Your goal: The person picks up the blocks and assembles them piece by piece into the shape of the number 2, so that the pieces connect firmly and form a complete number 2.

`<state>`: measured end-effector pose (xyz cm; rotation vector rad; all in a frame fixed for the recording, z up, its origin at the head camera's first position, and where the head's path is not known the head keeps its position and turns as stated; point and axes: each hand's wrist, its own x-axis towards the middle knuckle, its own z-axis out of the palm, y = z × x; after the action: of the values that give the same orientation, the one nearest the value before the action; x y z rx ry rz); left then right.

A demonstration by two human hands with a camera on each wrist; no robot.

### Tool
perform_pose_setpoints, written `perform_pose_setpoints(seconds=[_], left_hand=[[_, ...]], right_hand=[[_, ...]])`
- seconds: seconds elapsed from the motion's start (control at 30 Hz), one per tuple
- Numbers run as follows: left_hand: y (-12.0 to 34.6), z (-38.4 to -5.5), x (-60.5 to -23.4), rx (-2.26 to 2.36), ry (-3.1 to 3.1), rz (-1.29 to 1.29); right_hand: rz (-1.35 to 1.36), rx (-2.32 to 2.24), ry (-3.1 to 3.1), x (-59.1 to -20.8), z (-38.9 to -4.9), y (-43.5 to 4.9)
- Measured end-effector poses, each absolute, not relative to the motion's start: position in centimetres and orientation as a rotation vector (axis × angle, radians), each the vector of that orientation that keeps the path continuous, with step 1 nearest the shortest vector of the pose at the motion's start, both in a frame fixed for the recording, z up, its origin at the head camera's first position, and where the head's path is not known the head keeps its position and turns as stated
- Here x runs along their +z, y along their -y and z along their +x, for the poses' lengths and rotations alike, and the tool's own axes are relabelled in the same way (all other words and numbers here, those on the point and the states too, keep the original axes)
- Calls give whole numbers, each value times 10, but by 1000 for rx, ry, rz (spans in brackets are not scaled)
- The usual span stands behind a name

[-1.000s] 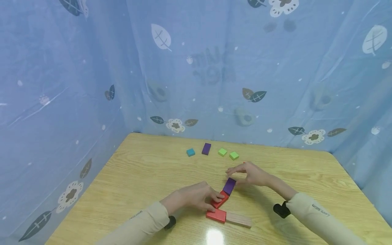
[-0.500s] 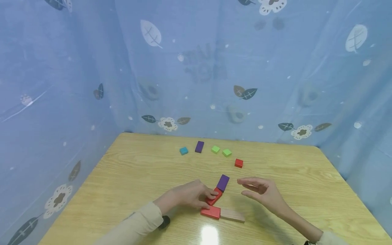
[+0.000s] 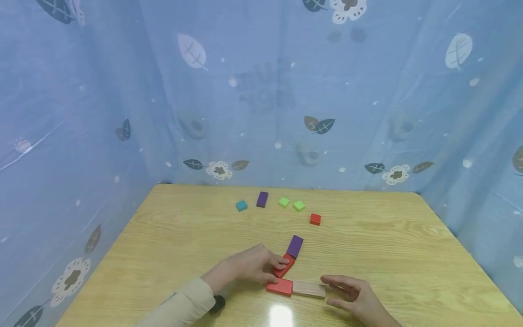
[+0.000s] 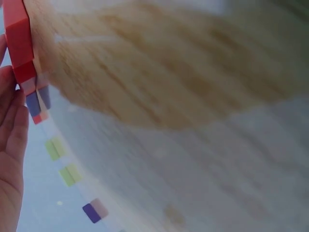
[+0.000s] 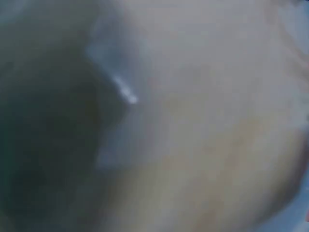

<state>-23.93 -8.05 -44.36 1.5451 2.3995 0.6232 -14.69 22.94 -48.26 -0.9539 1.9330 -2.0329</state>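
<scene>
In the head view, my left hand reaches in from the left. Its fingertips rest on a slanted red block, while the thumb touches the left end of a nearer red block. A purple block continues from the slanted one's far end. Butted to the nearer red block's right end is a plain wooden block. My right hand is at that wooden block's right end, thumb and fingers apart. Red blocks appear beside the left fingers in the left wrist view. The right wrist view is a blur.
Toward the back of the table lie a blue block, a purple block, two green blocks and a small red block. A patterned blue curtain rises behind the table's far edge.
My right hand has left the purple block and come back toward me, down to the wooden block's right end. The left hand stays at the red blocks. The head view has shifted slightly.
</scene>
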Motion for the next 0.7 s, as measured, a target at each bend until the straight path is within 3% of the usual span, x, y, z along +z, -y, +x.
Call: perform_pose_setpoints(seconds=[0.7], left_hand=[[76,-237,-436,579,-2427,1527]], right_hand=[[-870,-1622,-2501,-482,-144,-217]])
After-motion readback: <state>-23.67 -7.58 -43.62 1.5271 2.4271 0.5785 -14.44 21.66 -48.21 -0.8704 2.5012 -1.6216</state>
